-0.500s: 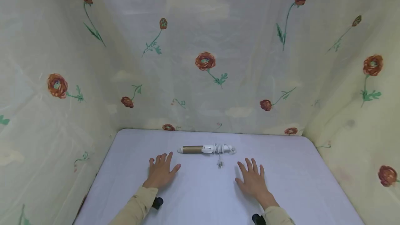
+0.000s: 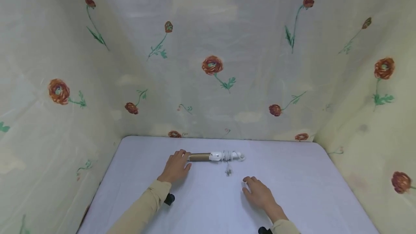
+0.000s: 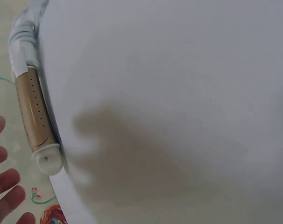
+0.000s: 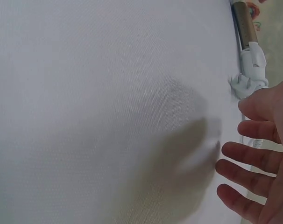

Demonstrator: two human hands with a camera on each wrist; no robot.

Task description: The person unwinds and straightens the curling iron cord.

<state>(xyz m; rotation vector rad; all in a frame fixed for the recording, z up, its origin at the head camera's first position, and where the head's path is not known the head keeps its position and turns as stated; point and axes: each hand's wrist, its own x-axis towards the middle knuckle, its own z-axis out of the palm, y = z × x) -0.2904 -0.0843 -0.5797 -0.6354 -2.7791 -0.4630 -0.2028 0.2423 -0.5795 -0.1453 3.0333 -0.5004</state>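
Observation:
A curling iron (image 2: 199, 157) with a gold barrel and white handle lies crosswise on the white tabletop. Its cord (image 2: 226, 155) is wound round the handle, and the plug (image 2: 228, 171) hangs toward me. My left hand (image 2: 176, 166) hovers at the barrel's white tip, partly covering it in the head view. In the left wrist view, spread fingers (image 3: 6, 182) appear beside the tip (image 3: 49, 159) with a gap between. Nearer me and to the right of the plug, my right hand (image 2: 259, 193) is above the table, holding nothing, its fingers (image 4: 246, 172) loosely spread.
Flower-printed cloth (image 2: 212, 96) walls in the table at the back and both sides. The tabletop (image 2: 208, 205) has rounded far corners. Dark wrist cameras (image 2: 169, 199) sit under both cuffs.
My left hand has moved right and forward to the curling iron's tip. The right hand has drawn slightly back toward me, its fingers bending a little. The curling iron stays put.

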